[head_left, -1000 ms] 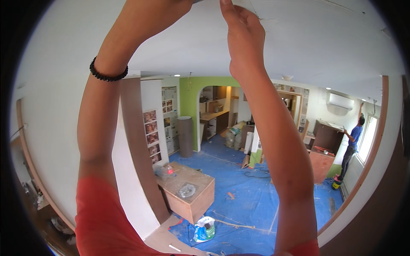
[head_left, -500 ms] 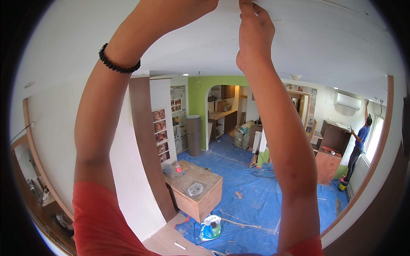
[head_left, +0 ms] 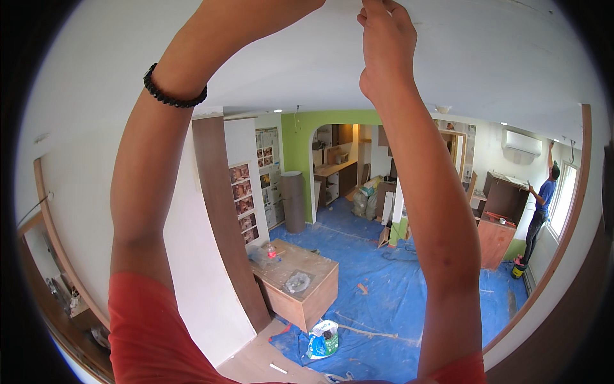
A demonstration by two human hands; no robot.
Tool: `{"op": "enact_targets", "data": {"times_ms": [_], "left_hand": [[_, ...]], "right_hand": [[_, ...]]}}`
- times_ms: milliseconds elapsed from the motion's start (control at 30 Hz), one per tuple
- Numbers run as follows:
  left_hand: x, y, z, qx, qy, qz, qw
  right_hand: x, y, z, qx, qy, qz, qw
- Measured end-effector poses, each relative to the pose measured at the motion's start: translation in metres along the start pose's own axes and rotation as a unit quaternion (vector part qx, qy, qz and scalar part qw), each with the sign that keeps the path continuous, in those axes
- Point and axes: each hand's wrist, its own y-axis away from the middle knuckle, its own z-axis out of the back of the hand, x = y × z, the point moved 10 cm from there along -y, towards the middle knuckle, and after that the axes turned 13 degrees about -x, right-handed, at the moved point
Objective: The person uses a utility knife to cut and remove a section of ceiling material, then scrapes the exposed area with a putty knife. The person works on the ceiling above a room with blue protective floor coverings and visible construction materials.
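Since a second ago, the left hand (head_left: 272,18) and right hand (head_left: 389,45) have shifted slightly rightward in the view, as has the crinkled blue floor sheet (head_left: 384,307), and both are raised near the matte, pale, mostly smooth ceiling (head_left: 307,67) overhead, which bears small dark marks toward the upper right. A black beaded bracelet (head_left: 174,96) sits above a red fabric sleeve (head_left: 144,320) on the left arm. The right hand's grip is curled, but both hands' fingertips run past the top edge, so whether either grasps or touches anything cannot be told.
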Motion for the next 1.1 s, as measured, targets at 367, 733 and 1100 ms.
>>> {"op": "enact_targets", "data": {"times_ms": [367, 733, 1100], "left_hand": [[0.002, -0.005, -0.004, -0.006, -0.002, -0.015, 1.0], [-0.005, -0.009, -0.006, -0.038, -0.103, -0.015, 0.994], [0.039, 0.039, -0.025, -0.088, 0.191, 0.257, 0.943]], "right_hand": [[0.009, 0.011, 0.003, -0.016, 0.022, -0.016, 1.0], [0.006, -0.006, 0.011, -0.008, -0.007, 0.024, 1.0], [0.042, -0.018, 0.031, -0.084, 0.026, 0.229, 0.97]]}}
